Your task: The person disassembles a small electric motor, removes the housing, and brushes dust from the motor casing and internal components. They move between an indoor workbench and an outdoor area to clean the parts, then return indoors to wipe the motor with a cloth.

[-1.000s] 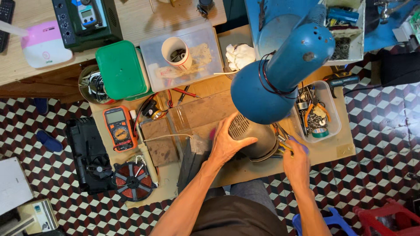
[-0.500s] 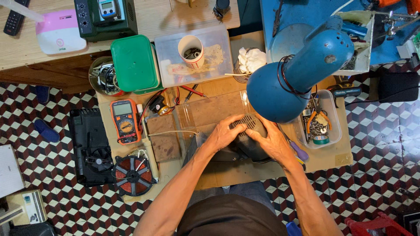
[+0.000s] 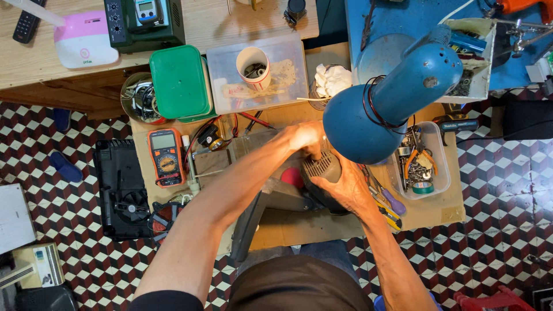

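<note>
Checkered red, black and white floor tiles are surrounding a small wooden workbench [image 3: 288, 227] crowded with tools. Both hands are meeting at a dark grey vented appliance housing [image 3: 322, 168] lying at the centre of the bench, directly beneath a blue desk lamp [image 3: 380, 109]. The left hand [image 3: 302, 138] is reaching over the far side of the housing, brightly lit; its fingers are curling around the top edge. The right hand [image 3: 345, 187] is cupping the near side, fingers wrapped against the casing. An orange multimeter [image 3: 166, 156] is lying to the left, near a green lidded box [image 3: 180, 82]. A clear tray [image 3: 429, 190] holding pliers is sitting just right of the hands.
</note>
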